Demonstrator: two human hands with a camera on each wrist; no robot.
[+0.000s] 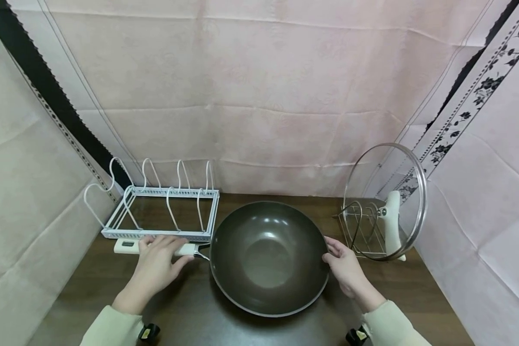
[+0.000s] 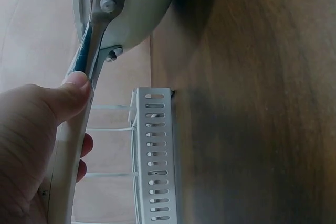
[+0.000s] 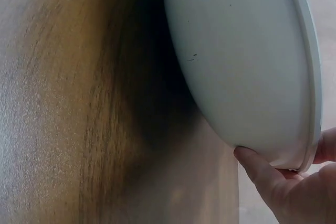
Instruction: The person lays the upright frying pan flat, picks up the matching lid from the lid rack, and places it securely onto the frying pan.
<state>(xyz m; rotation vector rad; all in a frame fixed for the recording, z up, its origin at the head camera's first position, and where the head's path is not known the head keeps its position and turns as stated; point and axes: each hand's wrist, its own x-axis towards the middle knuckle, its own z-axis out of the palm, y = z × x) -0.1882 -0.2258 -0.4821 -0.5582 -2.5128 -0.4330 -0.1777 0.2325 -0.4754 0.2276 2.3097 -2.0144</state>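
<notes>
A wok (image 1: 268, 262) with a dark, shiny inside and a pale outside is held level over the table, mouth up. My left hand (image 1: 155, 264) grips its white handle (image 1: 127, 246). In the left wrist view the thumb lies along that handle (image 2: 68, 150), close to the metal bracket (image 2: 107, 4) bolted to the wok. On the opposite side, my right hand (image 1: 350, 271) pinches the rim. The right wrist view shows one digit against the pale underside (image 3: 241, 77) and another at the rim, with a dark shadow on the wood beside it.
A white wire dish rack (image 1: 160, 235) stands at the left, just behind the handle. At the right, a glass lid (image 1: 421, 192) with a white handle leans upright in a small wire stand (image 1: 367, 247). Pale cloth walls (image 1: 259, 96) enclose the wooden table (image 1: 91, 293).
</notes>
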